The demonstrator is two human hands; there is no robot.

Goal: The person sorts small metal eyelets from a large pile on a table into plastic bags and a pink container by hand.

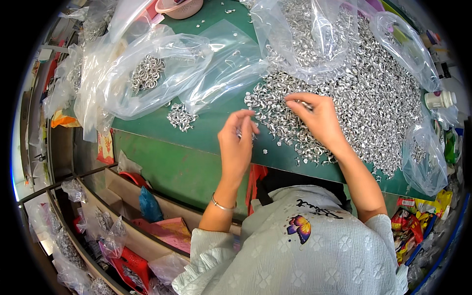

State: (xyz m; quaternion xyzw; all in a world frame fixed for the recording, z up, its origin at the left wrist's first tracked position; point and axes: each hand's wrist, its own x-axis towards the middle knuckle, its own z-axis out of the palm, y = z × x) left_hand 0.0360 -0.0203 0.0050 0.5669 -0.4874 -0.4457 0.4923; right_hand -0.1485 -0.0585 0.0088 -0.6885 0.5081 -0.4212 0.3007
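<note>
A broad heap of small curved silver metal pieces (373,93) spreads over the green table (206,142). At the heap's left edge my left hand (236,140) is raised with fingers curled, slightly blurred, and a few silver pieces show between its fingers and thumb. My right hand (318,118) reaches over the near part of the heap, thumb and fingers bent together in a pinch; what lies between the fingertips cannot be told from the pieces behind. To the left, a small separate pile of silver pieces (182,118) lies near the table's front edge.
Clear plastic bags (152,69) lie at the left, one with silver rings (147,73) in it. Another large bag (314,44) covers the heap's far side. A white bottle (440,100) stands at the right. Below left are compartments holding bagged parts and a red basket (130,265).
</note>
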